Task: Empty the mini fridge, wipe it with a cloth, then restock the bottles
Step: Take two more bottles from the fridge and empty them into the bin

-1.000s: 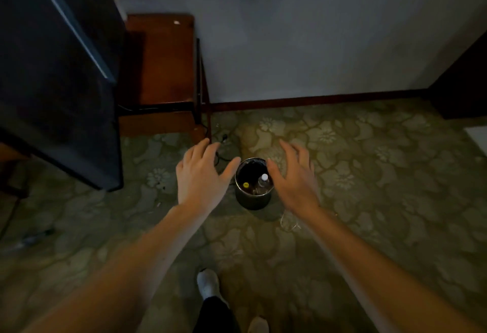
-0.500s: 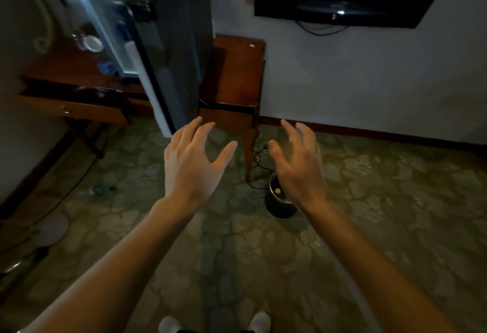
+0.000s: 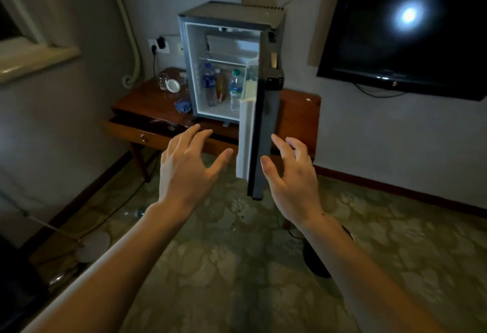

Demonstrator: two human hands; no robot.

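A grey mini fridge [image 3: 274, 19] stands on a wooden side table [image 3: 297, 111], its door [image 3: 259, 132] swung open toward me. Inside stand a blue-labelled water bottle [image 3: 208, 83], an amber bottle [image 3: 220, 85] and a green-capped water bottle [image 3: 235, 89]. A crumpled blue cloth [image 3: 183, 106] lies on the table left of the fridge. My left hand [image 3: 185, 169] and my right hand [image 3: 293, 177] hover in front of the table, one on each side of the door's edge, fingers spread, holding nothing.
A drawer [image 3: 142, 132] juts out of the table's left end. Glasses with a white lid [image 3: 170, 83] sit on the table. A dark bin [image 3: 316, 259] stands on the carpet behind my right forearm. A bottle [image 3: 134, 212] lies on the floor at left. A TV [image 3: 411, 32] hangs at right.
My view has swung up from the floor bin to the open fridge. Both hands stay raised and empty, now flanking the door's edge.
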